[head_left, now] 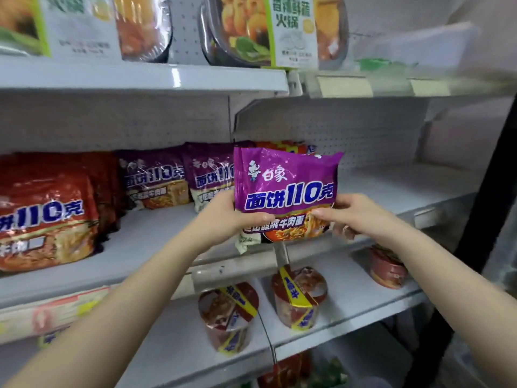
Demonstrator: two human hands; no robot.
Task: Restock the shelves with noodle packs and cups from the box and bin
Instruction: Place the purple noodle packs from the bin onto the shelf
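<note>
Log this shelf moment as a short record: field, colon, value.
held item: purple noodle pack, upright, face to camera
left hand: grips pack's lower left edge
right hand: pinches pack's lower right edge
middle shelf: purple packs at back, red packs to the left
shelf below: noodle cups standing apart
top shelf: hotpot trays

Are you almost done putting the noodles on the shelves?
Partly. Done: red packs and purple packs already stand on the middle shelf, and cups sit on the shelf below. In hand: the left hand and right hand hold a purple pack up at the shelf. Left: the shelf's right side looks bare. The box and bin are out of view.
</note>
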